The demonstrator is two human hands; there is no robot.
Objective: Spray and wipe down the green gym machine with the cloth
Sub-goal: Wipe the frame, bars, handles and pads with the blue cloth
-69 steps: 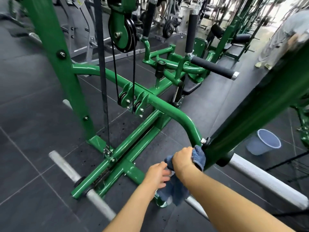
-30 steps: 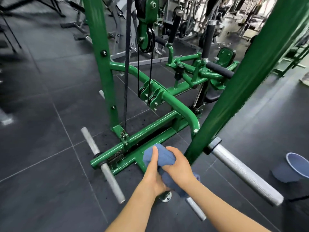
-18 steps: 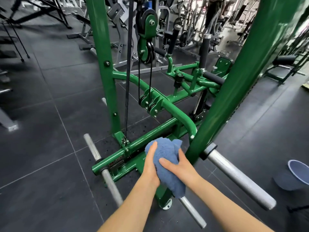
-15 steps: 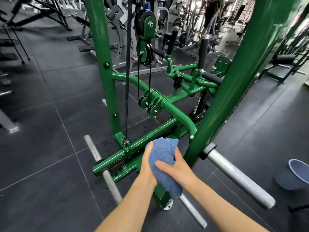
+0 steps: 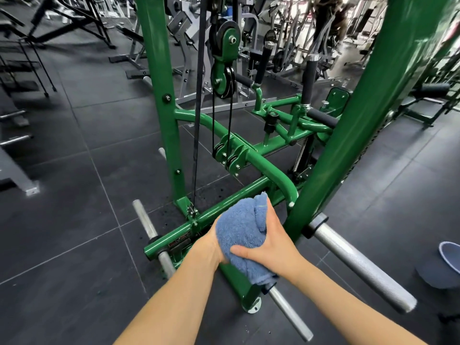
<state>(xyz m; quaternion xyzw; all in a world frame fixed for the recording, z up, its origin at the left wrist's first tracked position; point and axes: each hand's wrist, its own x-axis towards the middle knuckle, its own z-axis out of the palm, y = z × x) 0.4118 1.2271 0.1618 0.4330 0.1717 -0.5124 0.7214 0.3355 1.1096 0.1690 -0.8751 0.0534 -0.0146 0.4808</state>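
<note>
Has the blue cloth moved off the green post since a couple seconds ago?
Yes. The blue cloth has come left, off the slanted green post, and both hands now hold it bunched.

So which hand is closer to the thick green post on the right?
The right hand. It holds the blue cloth just beside the post; the left hand grips the cloth's far side.

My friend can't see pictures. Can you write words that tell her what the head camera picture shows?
Two bare hands bunch a blue cloth in front of a green gym machine: the left hand holds it from the left, the right hand from the right. Silver weight pegs stick out over dark floor tiles, and a pale bucket sits far right.
</note>
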